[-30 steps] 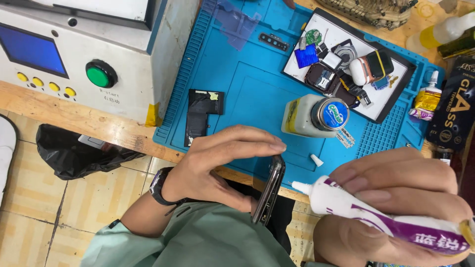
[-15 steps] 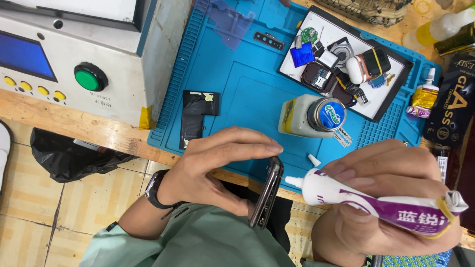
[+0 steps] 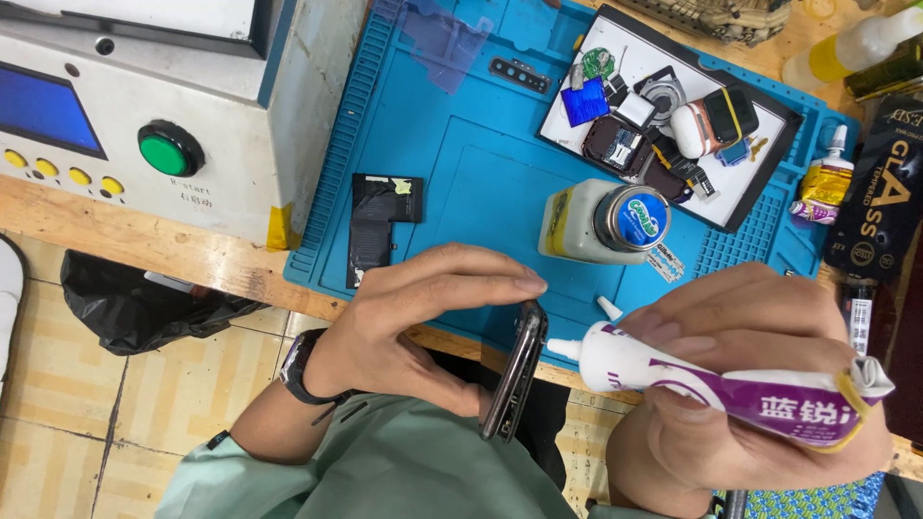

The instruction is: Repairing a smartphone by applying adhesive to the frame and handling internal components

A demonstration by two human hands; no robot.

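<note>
My left hand (image 3: 413,322) grips a dark phone (image 3: 516,370), held on edge at the near side of the blue work mat (image 3: 461,163). My right hand (image 3: 740,384) holds a white and purple glue tube (image 3: 716,380), its white nozzle pointing left and almost touching the phone's upper edge. A small white cap (image 3: 608,308) lies on the mat just above the nozzle. A black watch sits on my left wrist (image 3: 300,370).
A white bottle with a metal lid (image 3: 606,223) stands on the mat. A black flat part (image 3: 377,223) lies left of it. A tray of small phone parts (image 3: 663,115) sits at the back right. A grey machine with a green button (image 3: 168,149) stands at left.
The glue tube's nozzle has moved left, closer to the phone's edge. My left hand keeps the phone in nearly the same place.
</note>
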